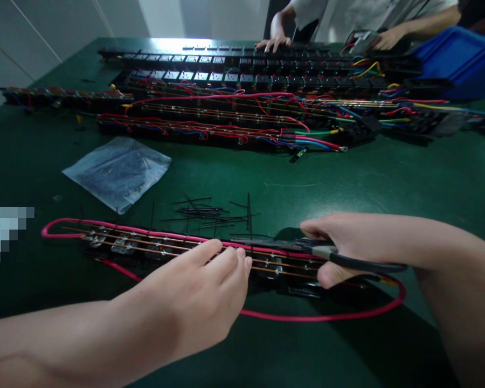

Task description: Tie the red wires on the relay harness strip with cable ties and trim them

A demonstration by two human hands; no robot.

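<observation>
A long black socket strip (272,264) lies open-side up before me, with thin copper rails along it. A thick red cable (323,318) runs along its far edge and loops round both ends. Black cable ties stick up from that edge. My left hand (210,285) is closed over the middle of the strip, fingertips pressed at the red cable; what lies under them is partly hidden. My right hand (343,242) grips scissors (299,246), dark handles in the palm. Their blades point left, close above the cable near an upright cable tie (249,215).
Loose black cable ties (206,212) lie beyond the strip, beside a clear plastic bag (119,171). Several wired strips (202,126) fill the far side of the green table (242,172). A co-worker's hand (274,44) rests there, near a blue bin (461,62).
</observation>
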